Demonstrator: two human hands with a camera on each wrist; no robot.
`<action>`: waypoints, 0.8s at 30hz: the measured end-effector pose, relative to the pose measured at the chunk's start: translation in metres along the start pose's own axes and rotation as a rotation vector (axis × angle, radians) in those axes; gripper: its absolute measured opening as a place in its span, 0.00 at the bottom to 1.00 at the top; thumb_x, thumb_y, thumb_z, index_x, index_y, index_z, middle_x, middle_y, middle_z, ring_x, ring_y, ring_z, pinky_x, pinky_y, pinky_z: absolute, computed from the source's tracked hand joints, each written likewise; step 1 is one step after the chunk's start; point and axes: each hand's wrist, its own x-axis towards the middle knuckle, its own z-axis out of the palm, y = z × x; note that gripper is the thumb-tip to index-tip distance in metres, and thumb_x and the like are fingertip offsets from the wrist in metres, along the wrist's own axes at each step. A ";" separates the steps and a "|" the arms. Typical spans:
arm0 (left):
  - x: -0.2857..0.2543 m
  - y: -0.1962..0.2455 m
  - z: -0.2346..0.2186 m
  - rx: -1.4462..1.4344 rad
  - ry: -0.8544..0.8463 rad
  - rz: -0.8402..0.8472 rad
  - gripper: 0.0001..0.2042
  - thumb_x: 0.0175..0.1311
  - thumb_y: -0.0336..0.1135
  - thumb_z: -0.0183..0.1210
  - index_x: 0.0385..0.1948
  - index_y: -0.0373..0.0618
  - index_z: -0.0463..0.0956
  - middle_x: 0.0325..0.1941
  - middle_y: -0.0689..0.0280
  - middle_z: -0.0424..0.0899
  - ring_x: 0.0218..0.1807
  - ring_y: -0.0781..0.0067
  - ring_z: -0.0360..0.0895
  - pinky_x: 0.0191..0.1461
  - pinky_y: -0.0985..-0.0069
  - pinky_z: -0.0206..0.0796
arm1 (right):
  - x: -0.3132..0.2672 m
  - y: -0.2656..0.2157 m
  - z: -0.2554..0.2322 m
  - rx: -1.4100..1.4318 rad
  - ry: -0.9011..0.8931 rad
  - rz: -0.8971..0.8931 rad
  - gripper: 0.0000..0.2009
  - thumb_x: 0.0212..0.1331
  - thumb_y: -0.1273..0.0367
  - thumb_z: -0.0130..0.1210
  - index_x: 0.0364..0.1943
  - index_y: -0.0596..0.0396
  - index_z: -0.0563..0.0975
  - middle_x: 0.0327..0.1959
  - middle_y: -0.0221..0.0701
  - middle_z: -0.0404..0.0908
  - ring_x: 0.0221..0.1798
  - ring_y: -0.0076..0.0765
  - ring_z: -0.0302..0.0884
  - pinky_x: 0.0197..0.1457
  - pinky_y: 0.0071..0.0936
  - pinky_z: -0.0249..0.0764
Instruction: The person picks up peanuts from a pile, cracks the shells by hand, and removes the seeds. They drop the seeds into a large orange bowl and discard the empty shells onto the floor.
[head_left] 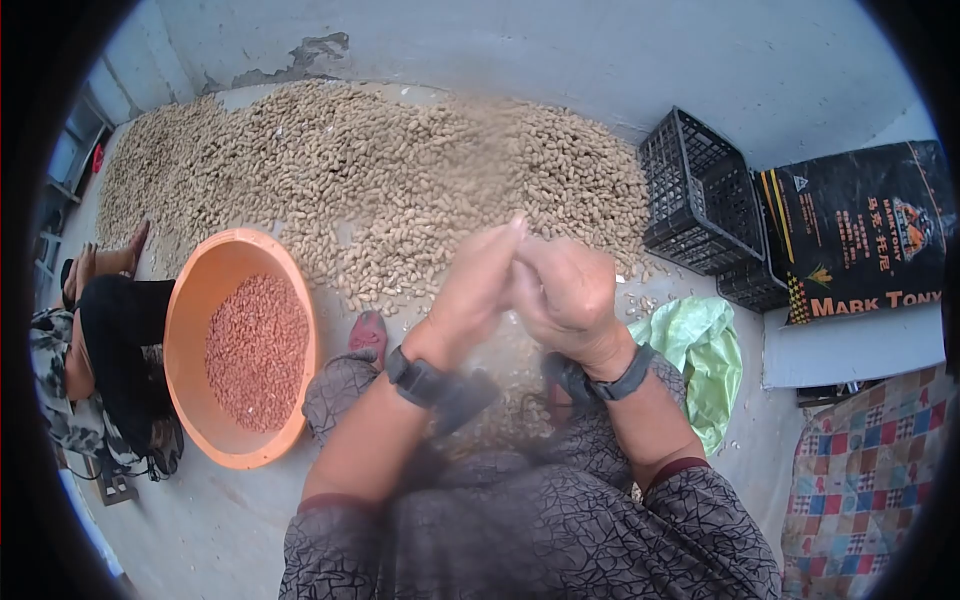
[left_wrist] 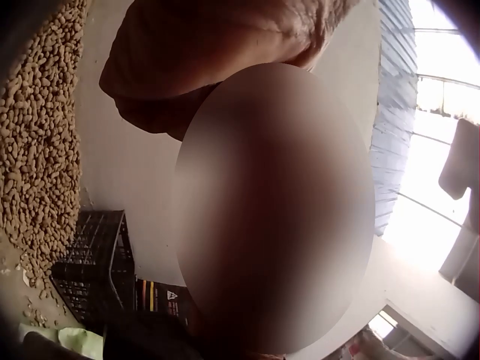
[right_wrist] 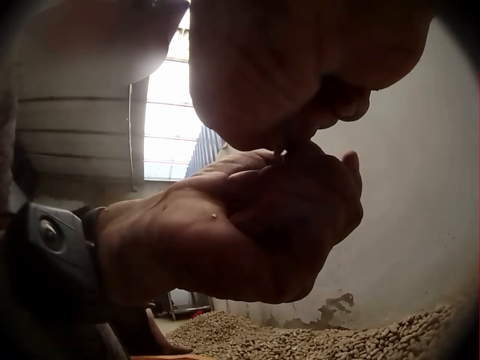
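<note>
Both hands are raised together in front of the lap. My left hand (head_left: 468, 285) and right hand (head_left: 568, 295) meet at their curled fingertips. From the right wrist view, the right hand (right_wrist: 300, 75) bends down over the left hand (right_wrist: 247, 232), and a small pale piece (right_wrist: 280, 152) shows at the pinch, mostly hidden by fingers. The left wrist view has the left hand (left_wrist: 217, 60) at the top, above a large blurred oval. Beyond the hands spreads a heap of unshelled peanuts (head_left: 390, 170). An orange tub (head_left: 180, 330) to the left holds reddish shelled kernels (head_left: 258, 350).
Black plastic crates (head_left: 695, 200) stand right of the heap, beside a black printed bag (head_left: 860, 230). A light green sack (head_left: 705, 370) lies by the right knee. Another person (head_left: 110, 340) sits left of the tub. Checked cloth (head_left: 860, 480) is at lower right.
</note>
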 end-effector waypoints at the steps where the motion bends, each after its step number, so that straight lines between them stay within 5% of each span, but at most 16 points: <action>1: 0.009 -0.006 -0.010 0.123 0.020 0.064 0.14 0.68 0.42 0.45 0.30 0.43 0.73 0.21 0.72 0.74 0.16 0.87 0.64 0.16 0.88 0.54 | 0.000 0.000 0.001 0.002 -0.002 -0.002 0.07 0.40 0.79 0.55 0.26 0.59 0.74 0.18 0.34 0.71 0.19 0.38 0.71 0.21 0.29 0.66; 7: -0.001 0.002 -0.004 0.125 0.119 0.041 0.15 0.67 0.45 0.47 0.27 0.44 0.73 0.21 0.72 0.74 0.16 0.85 0.66 0.17 0.87 0.57 | 0.000 -0.002 0.004 -0.039 -0.049 -0.122 0.14 0.38 0.81 0.57 0.35 0.60 0.75 0.19 0.32 0.72 0.18 0.35 0.71 0.19 0.27 0.66; 10: -0.002 0.007 -0.001 -0.083 0.132 -0.055 0.15 0.67 0.45 0.47 0.26 0.45 0.73 0.19 0.72 0.73 0.14 0.86 0.63 0.15 0.88 0.54 | -0.001 -0.001 0.003 0.050 -0.050 0.007 0.15 0.39 0.80 0.58 0.37 0.59 0.76 0.22 0.32 0.76 0.20 0.30 0.73 0.20 0.24 0.67; 12: -0.001 0.008 -0.009 -0.224 0.104 -0.138 0.15 0.66 0.45 0.47 0.26 0.45 0.72 0.18 0.71 0.73 0.12 0.87 0.61 0.13 0.89 0.52 | 0.002 -0.003 -0.002 0.129 -0.083 0.190 0.12 0.42 0.76 0.58 0.36 0.60 0.76 0.23 0.37 0.77 0.23 0.40 0.76 0.25 0.29 0.71; 14: 0.005 0.002 -0.028 -0.307 -0.186 -0.184 0.13 0.68 0.42 0.45 0.37 0.42 0.70 0.37 0.64 0.75 0.39 0.74 0.72 0.42 0.73 0.67 | 0.001 -0.002 -0.004 0.163 -0.110 0.265 0.12 0.43 0.76 0.58 0.36 0.60 0.77 0.24 0.38 0.78 0.23 0.39 0.77 0.25 0.28 0.71; 15: 0.002 0.005 -0.020 -0.308 -0.185 -0.184 0.13 0.68 0.42 0.45 0.37 0.42 0.70 0.37 0.64 0.75 0.39 0.74 0.72 0.42 0.73 0.67 | 0.000 -0.002 -0.005 0.195 -0.136 0.341 0.11 0.43 0.76 0.58 0.35 0.60 0.77 0.25 0.38 0.78 0.24 0.38 0.78 0.26 0.27 0.71; 17: -0.007 0.013 0.005 -0.302 0.046 -0.215 0.15 0.66 0.45 0.47 0.23 0.46 0.71 0.15 0.72 0.71 0.11 0.86 0.58 0.12 0.89 0.46 | 0.001 -0.003 -0.006 0.232 -0.129 0.396 0.09 0.45 0.75 0.58 0.34 0.60 0.77 0.24 0.38 0.78 0.23 0.36 0.78 0.25 0.26 0.71; 24: -0.001 0.004 -0.004 -0.260 0.027 -0.242 0.18 0.67 0.47 0.45 0.23 0.45 0.72 0.15 0.71 0.70 0.11 0.85 0.58 0.12 0.88 0.44 | 0.004 -0.003 -0.015 0.232 -0.135 0.516 0.03 0.48 0.74 0.58 0.26 0.59 0.78 0.19 0.35 0.77 0.21 0.32 0.77 0.23 0.25 0.69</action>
